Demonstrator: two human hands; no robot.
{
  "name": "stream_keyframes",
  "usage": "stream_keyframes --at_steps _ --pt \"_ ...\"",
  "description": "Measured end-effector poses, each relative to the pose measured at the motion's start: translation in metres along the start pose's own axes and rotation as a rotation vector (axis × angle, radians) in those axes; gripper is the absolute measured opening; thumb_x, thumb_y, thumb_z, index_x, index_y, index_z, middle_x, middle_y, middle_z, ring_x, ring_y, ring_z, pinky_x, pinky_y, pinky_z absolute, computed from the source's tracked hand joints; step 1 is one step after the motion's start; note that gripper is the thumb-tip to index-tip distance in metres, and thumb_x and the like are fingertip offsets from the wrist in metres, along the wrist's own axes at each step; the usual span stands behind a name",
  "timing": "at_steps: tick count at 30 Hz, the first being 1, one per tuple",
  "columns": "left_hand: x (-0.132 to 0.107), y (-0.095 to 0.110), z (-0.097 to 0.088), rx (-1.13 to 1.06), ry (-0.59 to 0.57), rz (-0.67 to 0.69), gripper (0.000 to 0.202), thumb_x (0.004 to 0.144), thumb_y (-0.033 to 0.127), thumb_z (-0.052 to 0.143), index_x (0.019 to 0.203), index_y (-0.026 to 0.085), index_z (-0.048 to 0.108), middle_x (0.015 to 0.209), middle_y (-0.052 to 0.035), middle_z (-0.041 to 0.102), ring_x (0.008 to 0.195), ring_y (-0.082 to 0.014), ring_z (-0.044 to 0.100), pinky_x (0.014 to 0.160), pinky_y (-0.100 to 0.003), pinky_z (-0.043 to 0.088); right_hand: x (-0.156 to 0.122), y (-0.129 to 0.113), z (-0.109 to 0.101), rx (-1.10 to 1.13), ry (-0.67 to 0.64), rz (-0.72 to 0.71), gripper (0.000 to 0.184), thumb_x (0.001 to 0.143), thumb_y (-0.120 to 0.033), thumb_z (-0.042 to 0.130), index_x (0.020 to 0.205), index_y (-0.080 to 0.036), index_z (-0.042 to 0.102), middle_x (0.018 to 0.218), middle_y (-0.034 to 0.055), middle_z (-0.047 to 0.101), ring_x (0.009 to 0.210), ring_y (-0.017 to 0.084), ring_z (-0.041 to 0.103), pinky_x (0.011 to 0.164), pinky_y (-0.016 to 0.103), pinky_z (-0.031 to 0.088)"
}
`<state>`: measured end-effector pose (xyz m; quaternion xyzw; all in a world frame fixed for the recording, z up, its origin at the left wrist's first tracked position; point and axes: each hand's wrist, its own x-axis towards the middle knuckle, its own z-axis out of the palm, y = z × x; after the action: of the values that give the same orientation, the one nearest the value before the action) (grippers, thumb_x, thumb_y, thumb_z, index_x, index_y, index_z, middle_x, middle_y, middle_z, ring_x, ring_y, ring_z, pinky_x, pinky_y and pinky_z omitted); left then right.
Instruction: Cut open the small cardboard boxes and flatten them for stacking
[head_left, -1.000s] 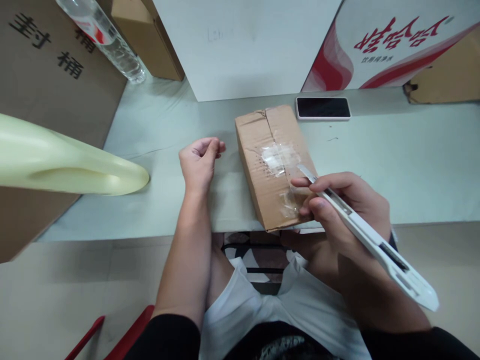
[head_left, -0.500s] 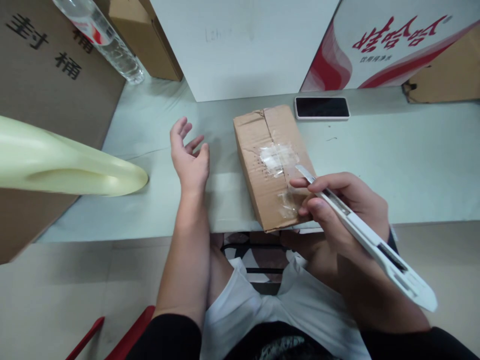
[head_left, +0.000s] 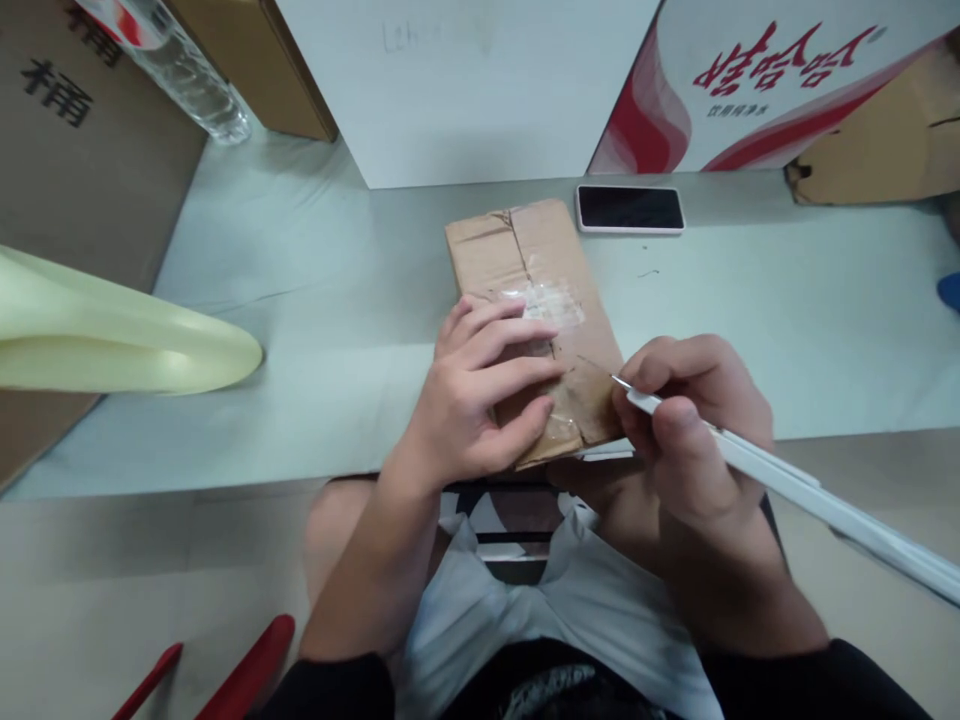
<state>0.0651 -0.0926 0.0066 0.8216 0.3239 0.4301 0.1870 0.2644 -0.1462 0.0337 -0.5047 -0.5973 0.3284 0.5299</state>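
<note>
A small brown cardboard box (head_left: 547,230) lies near the table's front edge, slightly turned. Clear tape and a torn whitish label (head_left: 559,302) cover part of its top, along with the middle seam. Fingers spread, my left hand (head_left: 487,390) rests flat across the box's left side and top, hiding part of the seam. My right hand (head_left: 697,430) is closed around a white utility knife (head_left: 780,465) at the box's right front edge. The thin blade points left over the box top; I cannot tell whether its tip touches the cardboard.
A phone (head_left: 630,209) lies behind the box. White cartons (head_left: 480,100) stand along the back, with a water bottle (head_left: 191,75) and brown boxes at the left. A pale yellow curved object (head_left: 150,325) juts in from the left. Red chair parts (head_left: 251,665) show below.
My left hand has moved right, from above the table onto the box. The knife in my right hand has turned to a flatter angle, its blade lower at the box's right side.
</note>
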Motion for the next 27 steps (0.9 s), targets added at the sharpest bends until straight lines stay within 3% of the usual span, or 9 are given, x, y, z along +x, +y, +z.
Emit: stream_keyframes --at_steps 6,12,15,20,24,27 --pt "-0.005 -0.003 -0.005 -0.009 -0.067 -0.051 0.017 0.095 0.028 0.063 0.106 0.029 0.076 0.128 -0.0050 0.075 0.135 -0.0304 0.061 0.128 -0.057 0.033 0.000 -0.014 -0.003 -0.135 -0.051 -0.039 0.032 0.102 -0.051 0.062 0.088 -0.024 0.071 0.063 -0.0015 0.060 0.055 0.013 0.054 0.053 0.030 0.041" --pt "-0.006 -0.002 -0.003 -0.026 -0.065 -0.062 0.018 0.092 0.023 0.062 0.103 0.028 0.075 0.127 -0.0053 0.076 0.134 -0.0305 0.061 0.125 -0.057 0.037 0.001 -0.013 -0.008 -0.167 -0.110 0.018 0.008 0.092 -0.025 0.064 0.086 -0.023 0.067 0.059 -0.0047 0.058 0.048 0.011 0.050 0.047 0.028 0.039" --pt "-0.006 -0.003 -0.001 -0.027 -0.053 -0.060 0.016 0.093 0.024 0.061 0.102 0.027 0.074 0.125 -0.0054 0.076 0.132 -0.0301 0.061 0.125 -0.057 0.037 0.001 -0.011 -0.007 -0.082 -0.096 0.090 0.002 0.092 -0.023 0.063 0.091 -0.024 0.065 0.063 -0.0044 0.058 0.050 0.011 0.051 0.044 0.026 0.038" --pt "-0.006 -0.005 0.001 -0.081 -0.018 -0.054 0.010 0.093 0.023 0.062 0.099 0.025 0.070 0.125 -0.0060 0.075 0.130 -0.0287 0.061 0.119 -0.053 0.044 0.005 -0.014 0.000 -0.059 -0.033 0.121 0.012 0.088 -0.017 0.070 0.091 -0.026 0.062 0.070 -0.0040 0.060 0.054 0.010 0.049 0.046 0.025 0.037" --pt "-0.007 -0.005 0.004 -0.086 0.002 -0.068 0.009 0.091 0.022 0.063 0.098 0.026 0.068 0.123 -0.0055 0.076 0.129 -0.0291 0.061 0.122 -0.055 0.042 0.010 -0.019 0.000 -0.125 -0.080 -0.001 0.017 0.083 -0.009 0.068 0.090 -0.025 0.067 0.087 -0.0003 0.064 0.068 0.012 0.056 0.058 0.029 0.041" --pt "-0.007 -0.005 0.005 -0.083 0.007 -0.077 0.009 0.091 0.024 0.062 0.098 0.027 0.068 0.122 -0.0053 0.076 0.128 -0.0295 0.062 0.121 -0.055 0.042 0.009 -0.018 -0.005 -0.086 -0.126 0.017 0.011 0.083 -0.015 0.069 0.089 -0.025 0.067 0.086 0.0016 0.064 0.070 0.015 0.058 0.059 0.030 0.043"
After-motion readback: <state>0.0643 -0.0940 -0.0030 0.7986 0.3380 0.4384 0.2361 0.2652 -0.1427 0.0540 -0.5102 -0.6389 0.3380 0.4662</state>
